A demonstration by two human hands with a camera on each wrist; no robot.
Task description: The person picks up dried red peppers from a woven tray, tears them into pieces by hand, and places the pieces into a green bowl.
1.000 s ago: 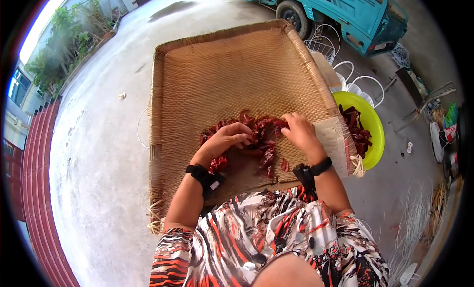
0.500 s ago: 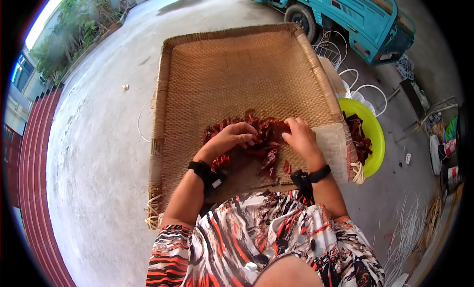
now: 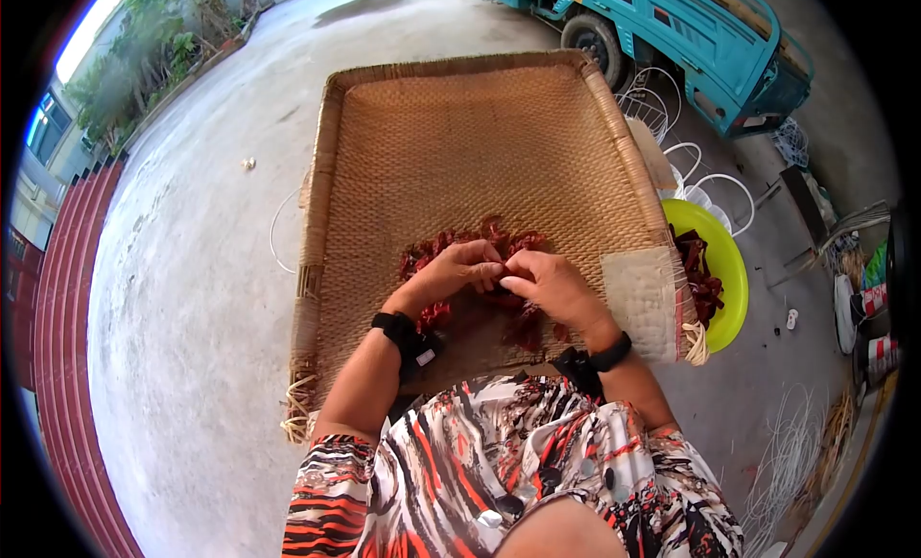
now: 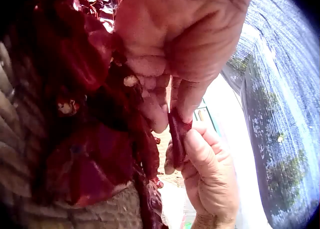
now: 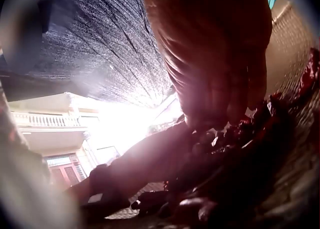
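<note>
My left hand [image 3: 454, 272] and right hand [image 3: 554, 287] meet over a pile of dried red chilies [image 3: 436, 243]. The chilies lie in the near part of a big woven basket [image 3: 460, 145]. Between the hands is a dark red dried chili [image 4: 177, 139], seen best in the left wrist view. The left thumb and fingers pinch its upper end, while the right thumb and fingers grip it lower down. More wrinkled chilies [image 4: 90, 164], one with a pale stem end, lie beside the left fingers. The right wrist view is dark and shows the right hand's fingers [image 5: 215, 99] bent down at the pile.
A lime-green basin [image 3: 734, 280] with dried chilies stands to the right of the basket. A cloth patch [image 3: 638, 304] covers the basket's right near side. White wire-handled buckets [image 3: 705, 193] and a teal cargo tricycle [image 3: 691, 40] are farther back right. Red steps [image 3: 72, 318] run along the left.
The right hand has moved left from the pile's right side to meet the left hand at the chili. The left hand has stayed nearly in place; the head view has shifted slightly.
</note>
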